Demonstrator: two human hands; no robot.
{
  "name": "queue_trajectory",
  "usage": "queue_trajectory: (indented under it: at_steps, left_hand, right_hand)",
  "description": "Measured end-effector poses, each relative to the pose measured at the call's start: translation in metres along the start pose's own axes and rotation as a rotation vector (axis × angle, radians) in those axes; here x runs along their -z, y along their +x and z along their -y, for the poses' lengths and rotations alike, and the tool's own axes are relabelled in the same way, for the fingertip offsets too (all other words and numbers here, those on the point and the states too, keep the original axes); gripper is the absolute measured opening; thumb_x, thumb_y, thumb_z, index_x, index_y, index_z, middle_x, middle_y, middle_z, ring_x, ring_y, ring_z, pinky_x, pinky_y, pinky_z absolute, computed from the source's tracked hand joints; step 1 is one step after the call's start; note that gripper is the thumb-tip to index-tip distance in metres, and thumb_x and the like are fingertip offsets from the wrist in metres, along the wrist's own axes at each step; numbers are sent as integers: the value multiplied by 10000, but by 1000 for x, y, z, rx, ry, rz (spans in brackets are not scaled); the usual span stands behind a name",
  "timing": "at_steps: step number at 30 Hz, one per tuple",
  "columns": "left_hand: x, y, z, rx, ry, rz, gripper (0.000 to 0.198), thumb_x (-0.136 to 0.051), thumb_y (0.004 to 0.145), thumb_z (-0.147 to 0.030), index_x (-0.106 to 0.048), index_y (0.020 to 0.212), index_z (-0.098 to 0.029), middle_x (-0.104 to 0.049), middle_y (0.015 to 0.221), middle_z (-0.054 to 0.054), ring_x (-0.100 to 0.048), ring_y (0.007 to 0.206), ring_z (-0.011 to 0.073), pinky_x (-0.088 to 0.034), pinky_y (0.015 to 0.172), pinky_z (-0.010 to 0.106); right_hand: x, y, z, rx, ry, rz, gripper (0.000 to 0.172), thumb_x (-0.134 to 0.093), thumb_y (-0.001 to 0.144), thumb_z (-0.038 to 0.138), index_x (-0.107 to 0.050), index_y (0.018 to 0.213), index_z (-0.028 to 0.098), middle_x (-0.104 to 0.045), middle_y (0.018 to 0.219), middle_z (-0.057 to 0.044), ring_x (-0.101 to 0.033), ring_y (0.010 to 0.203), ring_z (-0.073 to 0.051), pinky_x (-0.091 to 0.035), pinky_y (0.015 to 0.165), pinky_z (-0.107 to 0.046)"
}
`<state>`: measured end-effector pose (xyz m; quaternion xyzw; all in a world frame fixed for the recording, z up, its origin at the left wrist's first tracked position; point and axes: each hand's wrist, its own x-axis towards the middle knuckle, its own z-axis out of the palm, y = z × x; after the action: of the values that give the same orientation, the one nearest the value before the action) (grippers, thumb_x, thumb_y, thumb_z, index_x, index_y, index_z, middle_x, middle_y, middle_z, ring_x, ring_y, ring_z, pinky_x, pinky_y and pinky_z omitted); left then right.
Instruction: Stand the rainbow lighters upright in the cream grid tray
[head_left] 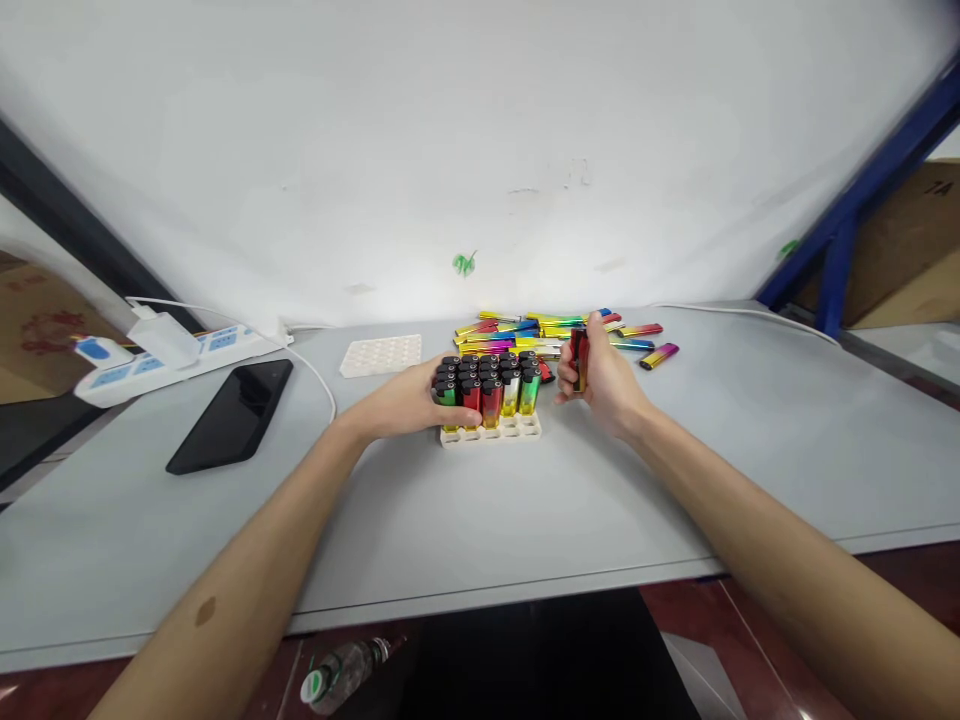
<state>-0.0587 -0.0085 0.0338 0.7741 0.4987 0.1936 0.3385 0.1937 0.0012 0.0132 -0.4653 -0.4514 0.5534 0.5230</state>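
Note:
Several lighters (491,402) with black tops and shiny coloured bodies stand upright in rows in a white tray with holes (491,435). My left hand (401,402) grips this group at its left side, thumb across the front row; its other fingers are mostly hidden behind. To the right of the tray, my right hand (609,375) holds a red lighter (579,358) upright, raised a little and apart from the others. Behind the tray lies a loose pile of shiny, multicoloured lighter bodies (491,347); their ends are partly hidden.
Left of the pile lies another white holed tray (382,354). A black phone (231,415) and a power strip (187,360) with a plugged-in charger are at the left. White cables (319,375) cross the table (525,530). A wall rises behind; a plastic bottle (345,675) is below the front edge.

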Motion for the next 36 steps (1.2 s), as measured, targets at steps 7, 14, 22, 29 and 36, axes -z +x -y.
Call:
queue_trajectory:
  at_steps: [7,14,22,29,36]
  left_hand:
    - [0,-1,-2,6,17,-7,666,-753,653,-584,-570,1209,-267,-695,1162,23,-641,1060,293,-522,855,387]
    - [0,-1,-1,-8,14,-6,672,-762,648,-574,-571,1215,-267,-699,1148,14,-645,1047,291,-519,884,394]
    - [0,-1,-1,-9,5,-7,689,-757,646,-578,-571,1225,-254,-696,1150,28,-640,1050,293,-524,886,403]
    - [-1,0,-1,-10,10,-15,664,-769,645,-570,-572,1200,-262,-697,1143,17,-642,1040,289,-515,903,405]
    - [-4,1,3,-36,-78,-5,721,-792,631,-545,-548,1232,-232,-675,1175,57,-621,1084,305,-509,917,425]
  right_hand:
    - [0,0,3,-40,22,42,541,-362,909,624,-339,552,218,-216,442,70,-138,370,-69,-112,363,-218]
    - [2,0,2,-28,7,32,447,-371,901,485,-349,543,218,-231,435,63,-143,372,-71,-114,368,-212]
    - [-1,-1,3,-37,-6,4,559,-372,896,645,-340,534,220,-220,432,66,-144,366,-68,-115,356,-217]
    - [-1,0,1,-44,-36,12,628,-387,836,764,-339,529,218,-206,455,67,-132,379,-65,-96,367,-224]
    - [0,-1,0,-12,-64,47,518,-378,907,535,-353,502,213,-212,452,56,-129,386,-70,-92,383,-225]
